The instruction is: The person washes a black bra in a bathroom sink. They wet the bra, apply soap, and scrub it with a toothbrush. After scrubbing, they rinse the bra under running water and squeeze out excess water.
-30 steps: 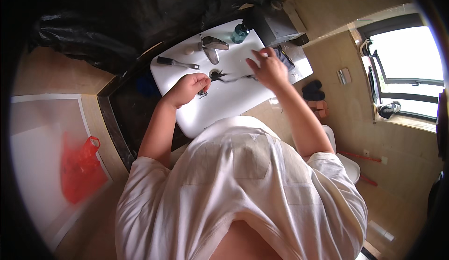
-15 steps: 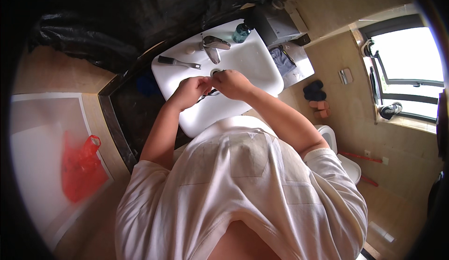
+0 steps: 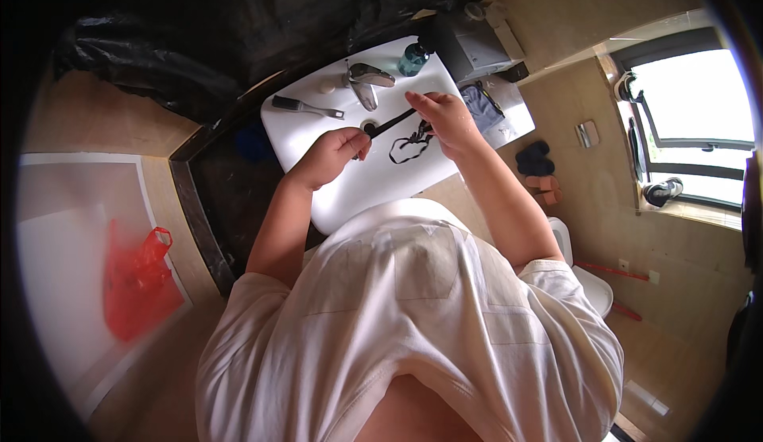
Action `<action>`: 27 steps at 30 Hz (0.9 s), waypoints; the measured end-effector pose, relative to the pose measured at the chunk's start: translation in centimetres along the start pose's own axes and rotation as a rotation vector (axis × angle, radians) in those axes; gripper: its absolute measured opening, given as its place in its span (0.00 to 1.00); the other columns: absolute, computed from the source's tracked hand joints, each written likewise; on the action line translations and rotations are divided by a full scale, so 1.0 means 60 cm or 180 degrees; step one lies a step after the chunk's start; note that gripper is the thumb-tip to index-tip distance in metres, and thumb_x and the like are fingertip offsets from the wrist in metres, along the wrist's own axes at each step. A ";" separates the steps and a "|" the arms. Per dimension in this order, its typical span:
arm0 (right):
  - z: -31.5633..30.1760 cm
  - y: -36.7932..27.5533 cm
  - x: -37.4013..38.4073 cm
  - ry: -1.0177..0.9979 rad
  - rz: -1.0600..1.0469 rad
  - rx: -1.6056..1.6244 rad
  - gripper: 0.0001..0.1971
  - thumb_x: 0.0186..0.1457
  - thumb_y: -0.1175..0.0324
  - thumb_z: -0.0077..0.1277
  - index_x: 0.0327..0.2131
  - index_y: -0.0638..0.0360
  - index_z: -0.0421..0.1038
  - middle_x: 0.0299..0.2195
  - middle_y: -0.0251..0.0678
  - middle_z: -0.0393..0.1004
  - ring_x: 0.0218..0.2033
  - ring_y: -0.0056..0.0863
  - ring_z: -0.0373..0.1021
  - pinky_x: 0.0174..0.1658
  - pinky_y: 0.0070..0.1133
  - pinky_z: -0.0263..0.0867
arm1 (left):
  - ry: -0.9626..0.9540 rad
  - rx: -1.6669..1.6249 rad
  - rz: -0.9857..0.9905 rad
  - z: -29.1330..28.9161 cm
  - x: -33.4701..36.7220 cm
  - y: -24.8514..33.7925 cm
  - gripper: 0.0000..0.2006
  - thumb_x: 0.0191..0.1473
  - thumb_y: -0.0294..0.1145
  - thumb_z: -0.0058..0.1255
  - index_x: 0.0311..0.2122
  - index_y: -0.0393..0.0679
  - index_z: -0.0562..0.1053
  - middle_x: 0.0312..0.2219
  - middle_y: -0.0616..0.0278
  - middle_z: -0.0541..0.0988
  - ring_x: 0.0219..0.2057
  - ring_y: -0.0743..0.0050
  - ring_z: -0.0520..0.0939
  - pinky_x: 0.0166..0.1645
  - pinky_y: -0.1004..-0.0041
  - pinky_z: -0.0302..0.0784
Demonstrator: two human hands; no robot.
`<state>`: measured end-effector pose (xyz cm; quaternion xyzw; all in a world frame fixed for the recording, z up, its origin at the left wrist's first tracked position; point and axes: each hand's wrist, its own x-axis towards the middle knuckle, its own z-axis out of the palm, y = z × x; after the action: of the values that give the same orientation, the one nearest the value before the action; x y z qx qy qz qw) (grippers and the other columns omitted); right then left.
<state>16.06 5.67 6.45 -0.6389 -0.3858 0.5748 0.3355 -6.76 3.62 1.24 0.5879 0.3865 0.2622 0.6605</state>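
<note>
Over the white washbasin (image 3: 362, 191), a narrow black strap (image 3: 392, 123) is pulled straight between my two hands. My left hand (image 3: 327, 157) is closed on its lower left end. Higher up and to the right, my right hand (image 3: 447, 122) pinches the other end. A loose loop of the strap hangs below the right hand, over the bowl. It looks like a lace or band, but its exact kind cannot be made out. Behind the hands stands a chrome faucet (image 3: 367, 83), with the drain hole partly hidden by the strap.
A grey-handled brush (image 3: 306, 108) lies on the basin's left side, near a small round pale thing (image 3: 327, 87). A teal bottle (image 3: 413, 59) stands at the back right corner. Right of the basin, a dark cloth pouch (image 3: 481, 106) lies on a white surface.
My hands were close together over the drain. They have drawn apart, the right one up and to the right, stretching the strap between them and leaving a loop hanging.
</note>
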 end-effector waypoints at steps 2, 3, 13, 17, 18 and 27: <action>-0.006 0.021 0.014 0.0029 -0.0039 -0.0002 0.21 0.53 0.54 0.57 0.32 0.68 0.75 0.25 0.31 0.70 0.28 0.20 0.64 0.31 0.19 0.60 | -0.0065 -0.0012 0.0013 0.002 0.004 -0.003 0.13 0.63 0.33 0.41 0.27 0.39 0.70 0.24 0.69 0.72 0.30 0.80 0.70 0.42 0.78 0.66; -0.011 0.029 0.016 0.0064 -0.0051 -0.0010 0.20 0.53 0.54 0.57 0.32 0.67 0.75 0.25 0.31 0.70 0.29 0.20 0.64 0.31 0.20 0.61 | -0.0057 0.0062 -0.0004 0.003 0.005 -0.010 0.13 0.63 0.33 0.41 0.27 0.39 0.70 0.24 0.69 0.72 0.30 0.81 0.70 0.42 0.78 0.66; -0.077 0.016 0.039 0.0702 0.0099 0.0411 0.12 0.54 0.56 0.56 0.25 0.52 0.70 0.20 0.20 0.58 0.24 0.16 0.54 0.34 0.25 0.53 | 0.0040 -0.0076 -0.0218 -0.004 -0.007 -0.057 0.14 0.63 0.33 0.39 0.26 0.40 0.69 0.23 0.70 0.70 0.30 0.82 0.68 0.43 0.80 0.64; -0.089 0.031 0.048 0.0654 0.0233 0.0352 0.13 0.53 0.54 0.56 0.27 0.53 0.72 0.20 0.21 0.58 0.25 0.17 0.55 0.32 0.24 0.54 | -0.0072 -0.0079 -0.0149 -0.002 0.002 -0.062 0.14 0.64 0.34 0.39 0.26 0.40 0.69 0.22 0.70 0.70 0.29 0.81 0.68 0.41 0.79 0.64; -0.092 0.037 0.048 0.0577 0.0257 0.0168 0.14 0.53 0.53 0.56 0.27 0.54 0.72 0.21 0.22 0.60 0.25 0.18 0.57 0.31 0.24 0.55 | -0.0030 0.0018 -0.0182 -0.002 0.002 -0.063 0.14 0.63 0.34 0.39 0.27 0.40 0.69 0.22 0.70 0.70 0.29 0.81 0.68 0.40 0.79 0.64; -0.058 0.129 0.052 -0.0500 -0.1449 -0.2509 0.24 0.57 0.46 0.46 0.52 0.47 0.70 0.44 0.37 0.76 0.42 0.35 0.73 0.47 0.25 0.66 | -0.0499 0.0898 -0.0504 0.015 0.051 -0.021 0.14 0.62 0.34 0.41 0.27 0.37 0.70 0.22 0.67 0.72 0.27 0.78 0.70 0.37 0.76 0.68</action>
<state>20.46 4.81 -1.38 -0.5713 -0.7296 0.3426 0.1545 -4.42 5.33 -0.60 0.6611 0.4119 0.1058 0.6182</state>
